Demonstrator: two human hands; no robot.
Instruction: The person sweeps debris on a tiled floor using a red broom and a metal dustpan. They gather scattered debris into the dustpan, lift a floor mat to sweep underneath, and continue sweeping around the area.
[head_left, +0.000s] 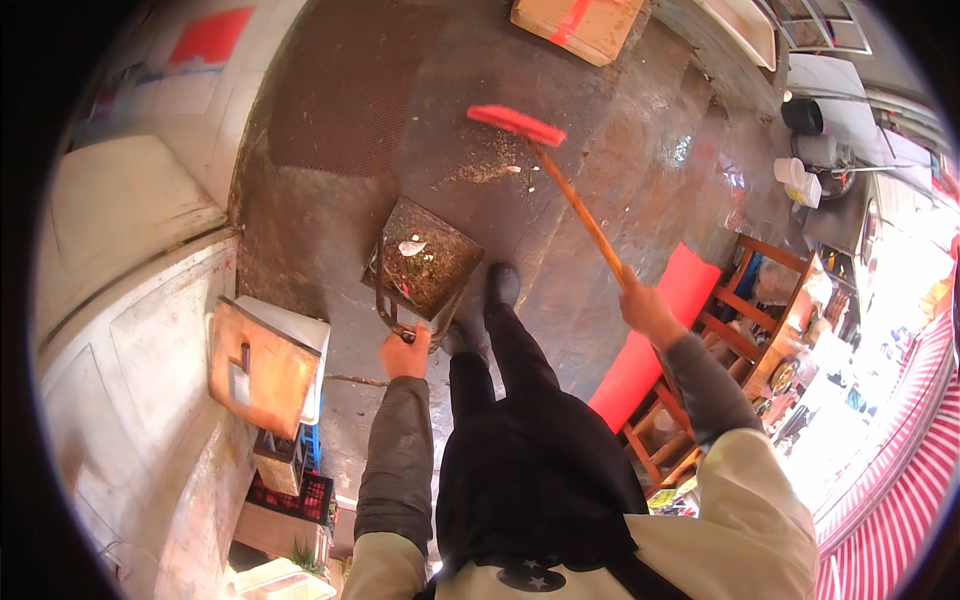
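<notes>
My left hand (406, 351) grips the handle of a dustpan (465, 247), a square metal-looking pan with a raised handle frame. Sweepings (420, 274) lie in the pan: brown and green bits with a few white scraps. In my right hand (651, 311) is the wooden shaft of a broom (581, 210). Its red bristle head (517, 124) rests on or just over the floor, ahead of the pan. Between broom head and pan, a scatter of pale debris (487, 163) and small white pieces lies on the dark floor.
A cardboard box (574, 26) with red tape sits ahead. At left, a wooden board (262, 367) leans near a pale wall (172, 322). On the right stand a wooden rack (739, 322), a red sheet (652, 337) and several buckets (802, 116). My shoe (502, 283) is beside the pan.
</notes>
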